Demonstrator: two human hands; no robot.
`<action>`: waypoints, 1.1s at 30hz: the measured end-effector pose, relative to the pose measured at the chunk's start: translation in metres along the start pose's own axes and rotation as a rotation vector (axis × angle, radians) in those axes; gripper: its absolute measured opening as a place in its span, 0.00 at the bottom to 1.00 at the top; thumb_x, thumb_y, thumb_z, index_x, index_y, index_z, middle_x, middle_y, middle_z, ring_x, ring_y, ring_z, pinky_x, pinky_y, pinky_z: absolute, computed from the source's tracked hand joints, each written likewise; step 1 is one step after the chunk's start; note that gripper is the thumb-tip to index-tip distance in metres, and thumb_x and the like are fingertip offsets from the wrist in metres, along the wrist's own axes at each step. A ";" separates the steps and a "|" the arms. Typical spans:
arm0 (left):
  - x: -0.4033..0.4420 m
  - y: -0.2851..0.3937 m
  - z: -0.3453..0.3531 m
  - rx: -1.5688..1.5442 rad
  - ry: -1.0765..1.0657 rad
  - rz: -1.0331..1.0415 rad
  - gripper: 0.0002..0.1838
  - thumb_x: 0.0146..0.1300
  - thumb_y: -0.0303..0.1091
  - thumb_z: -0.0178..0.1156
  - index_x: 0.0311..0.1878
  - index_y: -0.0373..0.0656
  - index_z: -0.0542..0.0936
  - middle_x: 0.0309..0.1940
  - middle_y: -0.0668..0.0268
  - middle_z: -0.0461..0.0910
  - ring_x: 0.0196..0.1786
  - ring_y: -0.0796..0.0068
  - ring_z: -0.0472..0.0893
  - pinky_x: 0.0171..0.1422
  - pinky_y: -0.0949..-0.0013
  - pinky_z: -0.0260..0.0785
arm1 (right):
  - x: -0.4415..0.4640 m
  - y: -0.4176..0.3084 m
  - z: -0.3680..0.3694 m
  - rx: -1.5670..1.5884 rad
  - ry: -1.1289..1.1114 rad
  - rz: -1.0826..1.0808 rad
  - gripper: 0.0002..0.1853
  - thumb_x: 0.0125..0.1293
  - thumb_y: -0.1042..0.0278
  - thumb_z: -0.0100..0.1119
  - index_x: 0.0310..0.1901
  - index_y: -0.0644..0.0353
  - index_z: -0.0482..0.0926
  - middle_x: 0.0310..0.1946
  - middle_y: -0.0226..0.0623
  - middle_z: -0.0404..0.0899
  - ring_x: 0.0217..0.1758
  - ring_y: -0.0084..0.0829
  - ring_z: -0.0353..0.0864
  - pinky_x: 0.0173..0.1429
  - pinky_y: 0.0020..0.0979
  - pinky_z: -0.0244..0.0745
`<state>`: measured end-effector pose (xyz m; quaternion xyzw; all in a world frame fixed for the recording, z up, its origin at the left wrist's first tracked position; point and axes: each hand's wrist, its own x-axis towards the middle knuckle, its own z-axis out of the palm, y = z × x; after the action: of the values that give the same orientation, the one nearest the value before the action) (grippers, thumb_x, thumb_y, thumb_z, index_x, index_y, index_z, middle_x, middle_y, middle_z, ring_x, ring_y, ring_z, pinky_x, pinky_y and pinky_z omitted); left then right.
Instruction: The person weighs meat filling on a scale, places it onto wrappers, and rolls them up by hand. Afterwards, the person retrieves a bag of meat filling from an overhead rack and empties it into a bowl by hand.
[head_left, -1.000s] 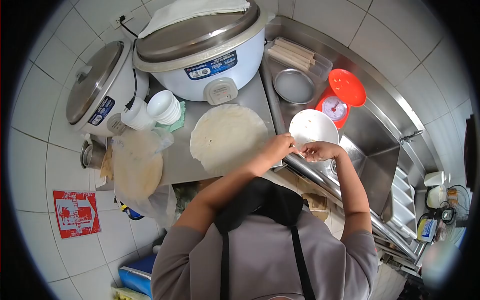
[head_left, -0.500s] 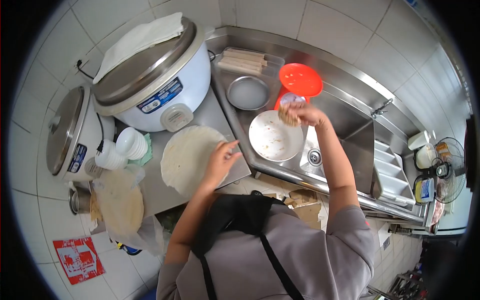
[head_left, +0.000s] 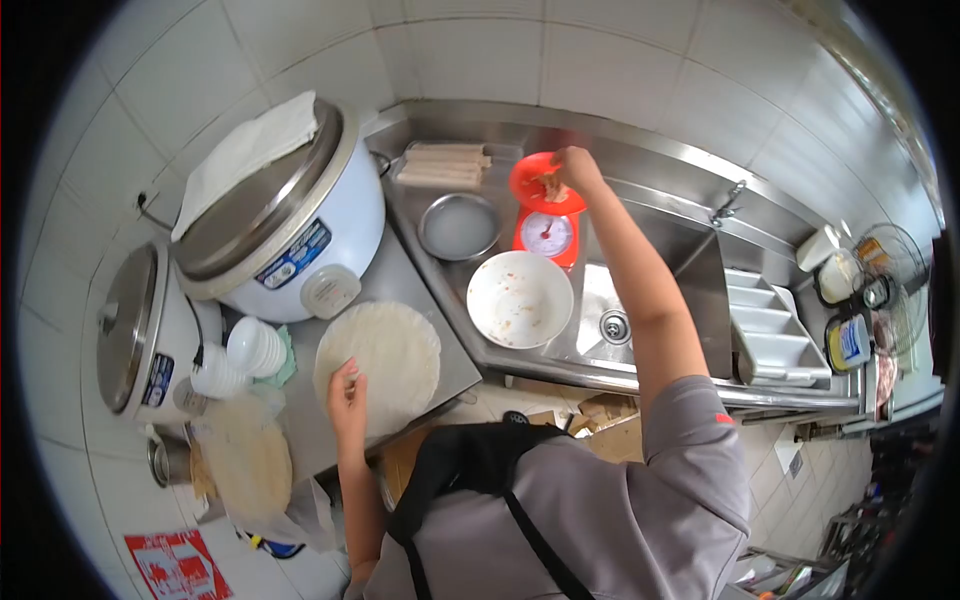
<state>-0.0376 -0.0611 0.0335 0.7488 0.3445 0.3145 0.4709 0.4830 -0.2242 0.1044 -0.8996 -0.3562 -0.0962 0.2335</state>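
Observation:
My right hand [head_left: 574, 168] is at the orange-red pan [head_left: 529, 165] of a kitchen scale [head_left: 546, 236]. Its fingers are closed on a clump of brownish shredded filling [head_left: 552, 188], which hangs down to the pan; whether part of it lies loose there I cannot tell. In front of the scale sits a white bowl [head_left: 520, 300] with scraps of filling inside. Over the left edge of a round stack of thin pale wrappers [head_left: 395, 350], my left hand [head_left: 347, 398] holds nothing, its fingers loosely bent and thumb apart.
Behind the bowl are a metal bowl of cloudy liquid [head_left: 459, 228] and a clear tray of pale rolls [head_left: 440, 168]. A large rice cooker [head_left: 340, 215] stands at the left. To the right are a sink [head_left: 606, 300] and a white divided tray [head_left: 775, 335].
My right hand has carried the filling from above the white bowl up to the scale's pan. My left hand has moved left across the wrappers. The view has shifted.

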 end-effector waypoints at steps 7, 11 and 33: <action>0.035 0.003 0.025 -0.159 -0.140 0.150 0.16 0.61 0.26 0.53 0.53 0.37 0.71 0.42 0.67 0.74 0.37 0.80 0.72 0.40 0.77 0.66 | -0.100 -0.067 0.025 0.618 0.680 0.009 0.06 0.53 0.74 0.54 0.33 0.63 0.77 0.27 0.39 0.78 0.30 0.28 0.77 0.34 0.32 0.71; 0.034 0.032 0.079 -0.200 -0.408 0.248 0.16 0.60 0.25 0.53 0.53 0.36 0.70 0.41 0.65 0.73 0.36 0.81 0.72 0.40 0.77 0.66 | -0.231 -0.120 0.029 0.065 -0.322 -0.166 0.27 0.49 0.67 0.65 0.54 0.51 0.72 0.61 0.44 0.57 0.53 0.46 0.72 0.55 0.39 0.69; -0.228 0.172 0.351 -0.534 -0.856 0.216 0.17 0.64 0.25 0.51 0.56 0.39 0.66 0.40 0.67 0.71 0.33 0.84 0.71 0.37 0.80 0.67 | -0.654 0.154 -0.355 0.369 0.363 0.684 0.15 0.56 0.64 0.63 0.43 0.62 0.79 0.34 0.37 0.78 0.35 0.26 0.77 0.41 0.27 0.73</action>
<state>0.1512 -0.4726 0.0332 0.6954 -0.0505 0.1037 0.7093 0.1106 -0.8853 0.1380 -0.8775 -0.0015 -0.1046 0.4680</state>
